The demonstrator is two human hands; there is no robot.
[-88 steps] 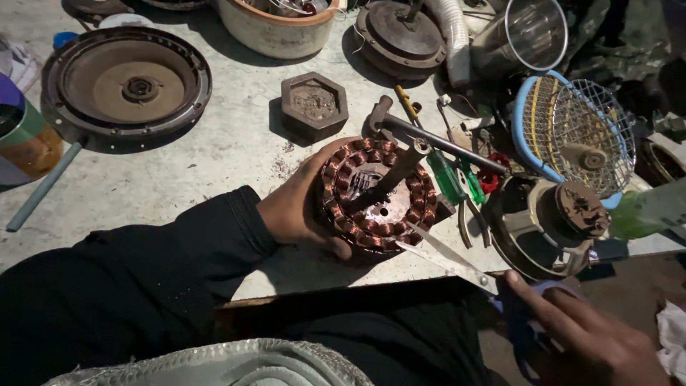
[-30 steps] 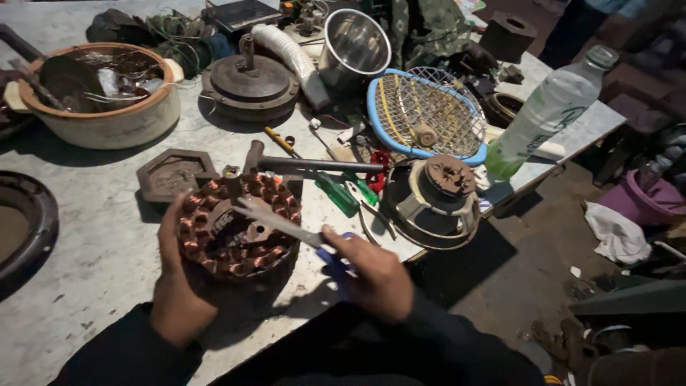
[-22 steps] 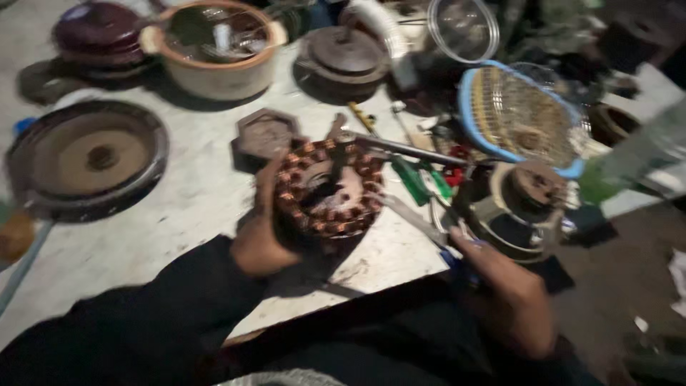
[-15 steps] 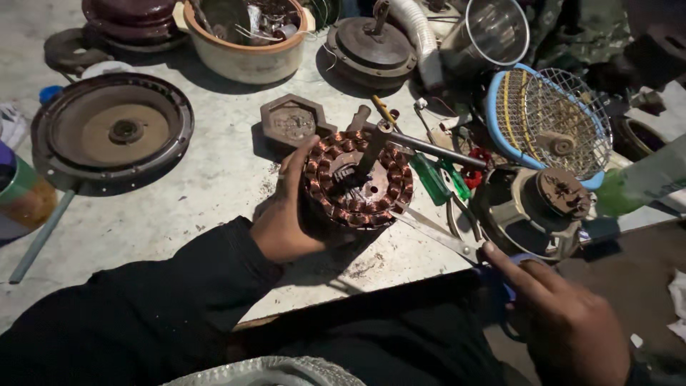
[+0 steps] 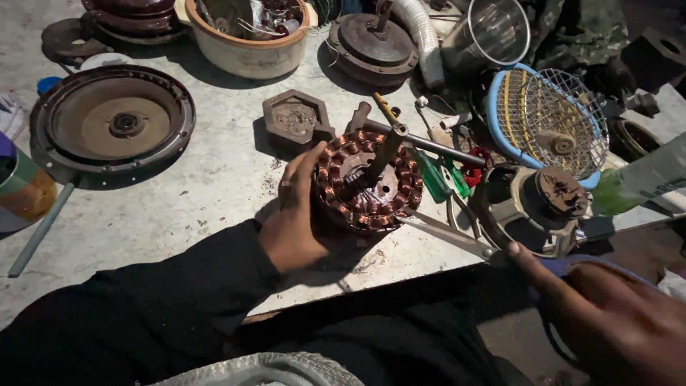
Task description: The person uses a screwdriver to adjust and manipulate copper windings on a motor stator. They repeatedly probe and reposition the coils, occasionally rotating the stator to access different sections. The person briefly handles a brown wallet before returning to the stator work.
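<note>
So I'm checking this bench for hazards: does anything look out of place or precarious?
Yes. The motor housing sits at the table's front edge, partly overhanging. Grit and debris lie around the copper-wound stator, which the left hand steadies while the right hand holds scissors.

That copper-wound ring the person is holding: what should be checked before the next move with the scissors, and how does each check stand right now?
1. Left hand grips the copper-wound ring at its side: ok.
2. Ring rests on the worktable: ok.
3. Right hand holds the scissors by the blue handle: ok.
4. Blade tips reach the ring's near edge: ok.
5. Blades open or closed: cannot tell.
6. Room around the ring: not ok, screwdrivers and a motor housing crowd its right side.
</note>
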